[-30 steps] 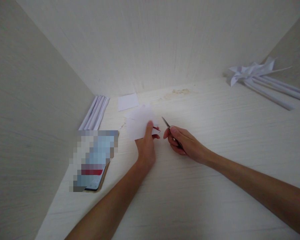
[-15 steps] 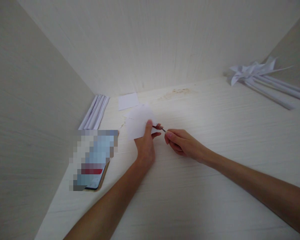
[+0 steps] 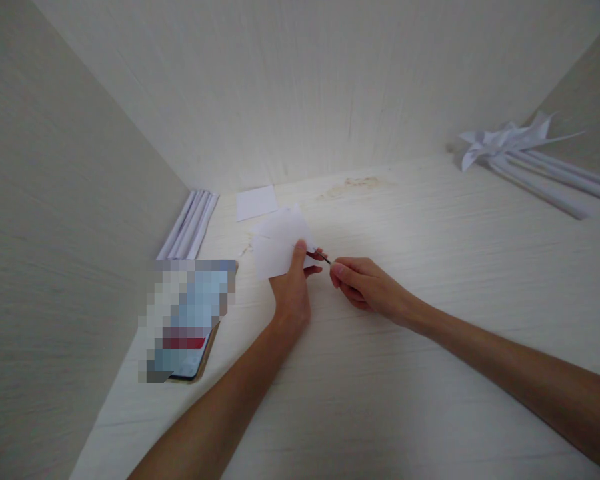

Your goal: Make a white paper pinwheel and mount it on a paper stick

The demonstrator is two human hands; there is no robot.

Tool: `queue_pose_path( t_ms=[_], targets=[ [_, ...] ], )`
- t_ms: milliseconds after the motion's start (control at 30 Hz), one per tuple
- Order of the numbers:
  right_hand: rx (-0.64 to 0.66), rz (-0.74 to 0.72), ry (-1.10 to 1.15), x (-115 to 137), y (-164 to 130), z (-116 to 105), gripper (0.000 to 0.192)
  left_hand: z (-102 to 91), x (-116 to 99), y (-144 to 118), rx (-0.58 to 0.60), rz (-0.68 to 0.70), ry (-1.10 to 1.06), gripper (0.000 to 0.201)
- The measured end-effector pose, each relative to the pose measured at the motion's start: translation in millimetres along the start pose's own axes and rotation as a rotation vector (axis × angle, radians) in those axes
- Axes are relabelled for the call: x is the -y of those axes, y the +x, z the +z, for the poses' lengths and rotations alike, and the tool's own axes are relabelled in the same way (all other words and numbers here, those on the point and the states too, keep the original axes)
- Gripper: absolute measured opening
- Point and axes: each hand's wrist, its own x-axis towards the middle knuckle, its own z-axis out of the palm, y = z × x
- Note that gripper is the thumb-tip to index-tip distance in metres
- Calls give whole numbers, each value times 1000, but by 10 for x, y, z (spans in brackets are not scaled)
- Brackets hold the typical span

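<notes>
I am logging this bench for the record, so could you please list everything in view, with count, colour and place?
paper sheet: one, white, held above the table centre
small scissors: one pair, dark metal, tips at the sheet's right edge
paper square: one, white, flat by the back wall
rolled paper sticks: a bundle, white, left corner
phone: one, screen blurred, left of the forearm
paper pinwheels: a few, white, on long sticks, far right
table: one, pale wood grain
left hand: pinches the sheet
right hand: grips the scissors
</notes>
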Motion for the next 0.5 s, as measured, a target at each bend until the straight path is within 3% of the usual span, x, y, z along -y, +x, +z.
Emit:
queue_pose_path(
  t_ms=[500],
  targets=[
    [-12, -2, -20, 4, -5, -6, 27, 1, 8, 6, -2, 4, -29, 20]
  ],
)
